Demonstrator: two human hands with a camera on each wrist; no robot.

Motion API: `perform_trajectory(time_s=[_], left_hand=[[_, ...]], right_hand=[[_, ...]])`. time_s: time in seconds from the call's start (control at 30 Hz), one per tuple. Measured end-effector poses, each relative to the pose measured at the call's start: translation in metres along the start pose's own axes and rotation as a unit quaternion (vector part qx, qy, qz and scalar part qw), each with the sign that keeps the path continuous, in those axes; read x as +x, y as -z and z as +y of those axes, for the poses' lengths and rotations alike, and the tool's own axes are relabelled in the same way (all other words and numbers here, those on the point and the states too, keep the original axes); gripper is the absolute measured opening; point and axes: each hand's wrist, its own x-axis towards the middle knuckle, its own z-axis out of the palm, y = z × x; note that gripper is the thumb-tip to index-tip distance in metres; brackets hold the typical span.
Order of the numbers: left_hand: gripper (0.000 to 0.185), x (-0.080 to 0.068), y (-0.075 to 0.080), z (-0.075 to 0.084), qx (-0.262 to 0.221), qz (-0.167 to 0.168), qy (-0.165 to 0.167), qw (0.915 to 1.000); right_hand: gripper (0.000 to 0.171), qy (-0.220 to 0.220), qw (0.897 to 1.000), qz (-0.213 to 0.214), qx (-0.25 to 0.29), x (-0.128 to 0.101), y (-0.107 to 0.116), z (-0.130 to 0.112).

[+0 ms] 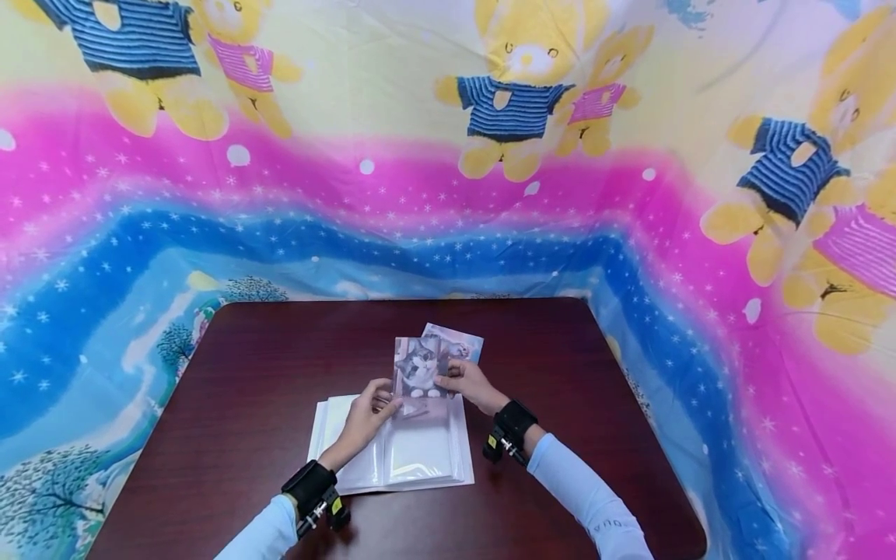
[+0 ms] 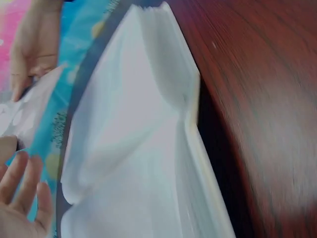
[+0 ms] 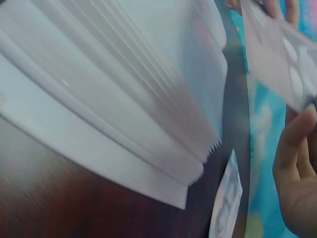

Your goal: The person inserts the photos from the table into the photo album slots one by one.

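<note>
A photo of a grey-and-white cat [image 1: 418, 367] is held up over the far edge of an open photo album [image 1: 420, 451]. My right hand [image 1: 474, 386] pinches the photo's right edge, thumb in front. At its lower left edge, my left hand [image 1: 371, 408] grips it between thumb and finger, the other fingers spread apart in the left wrist view. The album lies with clear, glossy pocket pages [image 2: 124, 114] facing up. Partly hidden behind the held photo, a second picture [image 1: 467, 342] rests on the table.
The dark wooden table [image 1: 560, 350] has rounded corners and a glossy surface. A patterned cloth [image 1: 392, 202] with bears hangs behind it and along both sides. In the right wrist view, a picture [image 3: 228, 203] lies beyond the album's page edges.
</note>
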Motion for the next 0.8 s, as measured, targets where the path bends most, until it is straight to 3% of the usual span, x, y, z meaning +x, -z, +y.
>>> perform_trajectory(time_s=[0.1, 0.17, 0.27, 0.37, 0.47, 0.57, 0.67, 0.8], left_hand=[[0.031, 0.001, 0.0, -0.005, 0.057, -0.012, -0.011, 0.9982], [0.027, 0.0, -0.002, -0.009, 0.118, -0.025, -0.05, 0.9914], [0.028, 0.001, -0.008, -0.013, 0.204, -0.063, -0.13, 0.9683], [0.036, 0.002, -0.014, -0.017, 0.249, -0.12, -0.191, 0.9418], [0.043, 0.002, -0.018, -0.019, 0.277, -0.171, -0.205, 0.9229], [0.043, 0.001, -0.019, -0.02, 0.305, -0.199, -0.209, 0.9077], [0.039, -0.001, -0.02, -0.021, 0.318, -0.197, -0.221, 0.9006], [0.037, -0.004, -0.02, -0.024, 0.314, -0.174, -0.232, 0.904]], right_hand=[[0.022, 0.001, 0.998, 0.059, 0.002, 0.01, 0.007, -0.002], [0.024, 0.003, 0.995, 0.099, 0.011, 0.017, 0.011, -0.003], [0.023, -0.004, 0.99, 0.141, 0.027, 0.027, 0.013, -0.001], [0.018, -0.022, 0.987, 0.157, 0.032, 0.035, 0.01, 0.002], [0.012, -0.034, 0.988, 0.151, 0.026, 0.041, 0.004, 0.007], [0.008, -0.044, 0.988, 0.147, 0.026, 0.044, -0.003, 0.012], [0.008, -0.048, 0.986, 0.158, 0.035, 0.047, -0.007, 0.017], [0.012, -0.047, 0.982, 0.177, 0.053, 0.051, -0.01, 0.019]])
